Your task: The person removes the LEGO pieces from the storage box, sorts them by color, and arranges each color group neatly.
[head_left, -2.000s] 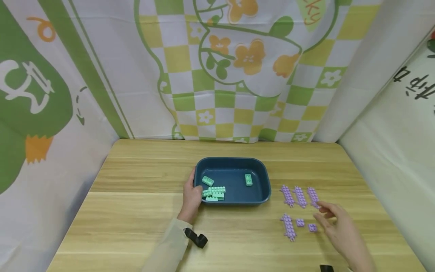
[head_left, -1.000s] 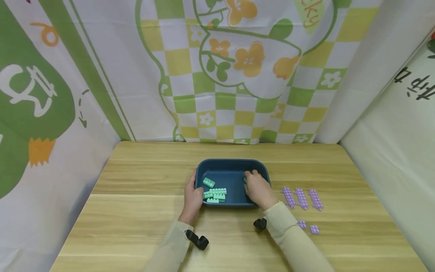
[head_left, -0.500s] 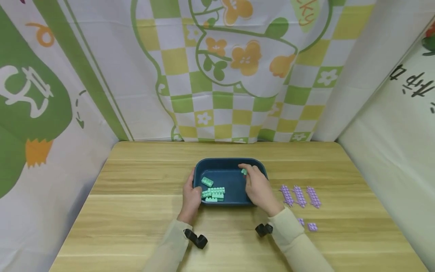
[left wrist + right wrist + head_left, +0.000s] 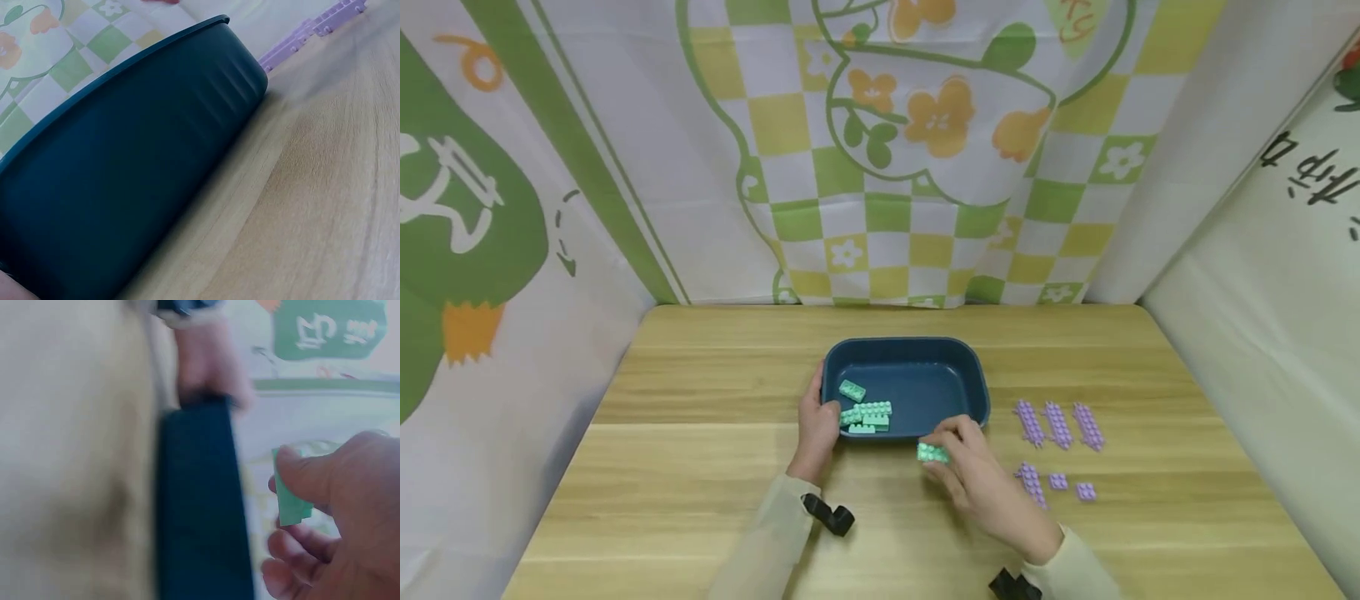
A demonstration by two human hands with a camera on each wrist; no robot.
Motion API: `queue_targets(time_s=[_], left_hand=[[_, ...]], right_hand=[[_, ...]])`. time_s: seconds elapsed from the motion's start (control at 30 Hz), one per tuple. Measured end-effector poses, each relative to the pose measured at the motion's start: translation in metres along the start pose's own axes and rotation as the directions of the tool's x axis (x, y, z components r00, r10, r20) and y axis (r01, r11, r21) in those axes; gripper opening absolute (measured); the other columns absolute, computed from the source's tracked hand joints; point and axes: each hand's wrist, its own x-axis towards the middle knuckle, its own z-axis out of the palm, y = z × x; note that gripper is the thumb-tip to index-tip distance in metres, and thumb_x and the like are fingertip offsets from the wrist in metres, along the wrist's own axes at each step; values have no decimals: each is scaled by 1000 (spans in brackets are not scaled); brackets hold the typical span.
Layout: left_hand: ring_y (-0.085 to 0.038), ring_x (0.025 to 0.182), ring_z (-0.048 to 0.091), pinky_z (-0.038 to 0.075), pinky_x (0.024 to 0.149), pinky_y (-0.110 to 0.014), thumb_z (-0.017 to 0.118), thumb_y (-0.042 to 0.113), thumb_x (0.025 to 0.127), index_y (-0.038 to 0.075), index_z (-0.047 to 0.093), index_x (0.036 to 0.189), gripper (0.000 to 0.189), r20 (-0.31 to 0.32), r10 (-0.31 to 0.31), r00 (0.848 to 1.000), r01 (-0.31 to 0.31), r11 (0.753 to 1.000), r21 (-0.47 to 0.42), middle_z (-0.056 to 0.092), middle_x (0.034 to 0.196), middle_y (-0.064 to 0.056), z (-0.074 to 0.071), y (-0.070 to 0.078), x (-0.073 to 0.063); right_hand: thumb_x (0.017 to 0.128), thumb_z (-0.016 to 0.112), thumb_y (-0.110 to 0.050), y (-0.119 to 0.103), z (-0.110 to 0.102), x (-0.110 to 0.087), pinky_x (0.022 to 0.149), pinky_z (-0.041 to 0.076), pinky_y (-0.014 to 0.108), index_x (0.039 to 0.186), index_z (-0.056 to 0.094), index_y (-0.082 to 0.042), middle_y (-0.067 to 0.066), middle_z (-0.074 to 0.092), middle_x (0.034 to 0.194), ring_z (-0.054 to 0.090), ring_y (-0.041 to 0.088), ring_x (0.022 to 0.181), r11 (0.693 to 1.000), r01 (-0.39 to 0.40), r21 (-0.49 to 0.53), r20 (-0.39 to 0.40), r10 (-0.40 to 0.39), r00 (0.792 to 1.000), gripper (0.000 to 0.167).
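Observation:
A dark blue rectangular tray [image 4: 940,392] stands mid-table, with several mint green toy bricks [image 4: 872,408] in its left part. My left hand [image 4: 817,425] grips the tray's left end, thumb over the rim. Just in front of the tray's near right edge, my right hand [image 4: 981,475] pinches a mint green toy brick [image 4: 932,452] between thumb and fingers. The right wrist view shows that brick [image 4: 289,494] from its side, held under the thumb. In the left wrist view the tray's outer wall [image 4: 137,137] fills much of the picture.
Several long purple toy bricks [image 4: 1058,425] lie in a row right of the tray. Nearer are another long purple brick [image 4: 1032,483], partly behind the right hand, and two small purple bricks [image 4: 1057,482]. Patterned cloth [image 4: 880,192] hangs behind the wooden table [image 4: 700,467].
My right hand went from the purple bricks into the tray, took the green brick from its right side, and brought it out over the near edge. My left hand stays on the tray.

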Motion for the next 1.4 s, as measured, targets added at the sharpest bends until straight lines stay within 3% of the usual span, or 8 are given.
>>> queue_targets(time_s=[0.07, 0.23, 0.53, 0.73, 0.93, 1.17, 1.27, 1.4], left_hand=[[-23, 144, 20, 19, 115, -41, 37, -16, 75, 5, 30, 152, 80, 4, 6, 1000, -6, 1000, -6, 30, 156, -8, -1, 1, 1], [-25, 143, 21, 19, 115, -41, 38, -17, 74, 3, 31, 151, 80, 0, 28, 1000, -28, 1000, -3, 31, 155, -10, -1, 0, 0], [-25, 143, 22, 19, 115, -43, 40, -15, 73, 4, 33, 151, 80, -8, 16, 1000, -16, 1000, 7, 32, 155, -9, 0, 1, 0], [-26, 144, 21, 19, 115, -43, 40, -15, 73, 5, 32, 151, 81, -11, 1, 1000, -1, 1000, 3, 31, 156, -9, 1, 1, 1], [-25, 144, 21, 19, 115, -42, 39, -16, 74, 5, 32, 151, 80, -4, 7, 1000, -7, 1000, -4, 31, 156, -9, 0, 1, 2], [-24, 144, 20, 20, 115, -42, 38, -16, 75, 6, 31, 152, 81, -13, 19, 1000, -19, 1000, -3, 30, 156, -9, -3, 5, 6], [-25, 144, 20, 20, 115, -42, 39, -17, 73, 5, 31, 152, 82, -18, 15, 1000, -15, 1000, 7, 30, 156, -9, -2, 5, 5], [-27, 144, 21, 20, 115, -43, 40, -17, 72, 3, 32, 151, 82, -16, 17, 1000, -17, 1000, 11, 31, 155, -12, 1, 4, 3]], right_hand=[[89, 69, -15, 1, 10, -2, 76, 46, 27, 117, 66, -11, -4, 47, 105, 42, 10, 92, 996, 37, -83, 34, -34, 999, 28], [89, 69, -21, 8, 33, -3, 75, 44, 30, 118, 70, -14, -7, 50, 97, 42, 10, 86, 986, -15, -166, 148, 39, 988, 29], [85, 73, -17, 17, 50, -5, 73, 46, 32, 118, 71, -12, -3, 55, 96, 48, 12, 86, 983, -24, -184, 121, 47, 992, 33], [85, 74, -20, 15, 46, -4, 74, 46, 33, 122, 68, -9, -3, 53, 96, 47, 12, 87, 985, -48, -166, 136, 71, 988, 39], [85, 74, -23, 5, 10, 0, 65, 45, 25, 121, 65, -4, -6, 52, 91, 48, 9, 78, 989, -141, -45, 142, 146, 979, 42], [90, 68, -16, 12, -14, 39, 70, 52, 29, 114, 68, -10, -10, 56, 90, 55, 6, 81, 996, -81, 31, 18, 81, 997, 25], [92, 65, -16, 21, -5, 63, 78, 52, 34, 123, 65, -10, -3, 59, 101, 58, 13, 92, 998, -69, 12, 109, 68, 992, 31], [93, 64, -12, 32, 9, 88, 80, 51, 36, 131, 60, -6, 9, 61, 111, 60, 20, 95, 999, -42, 13, 280, 37, 959, 39]])
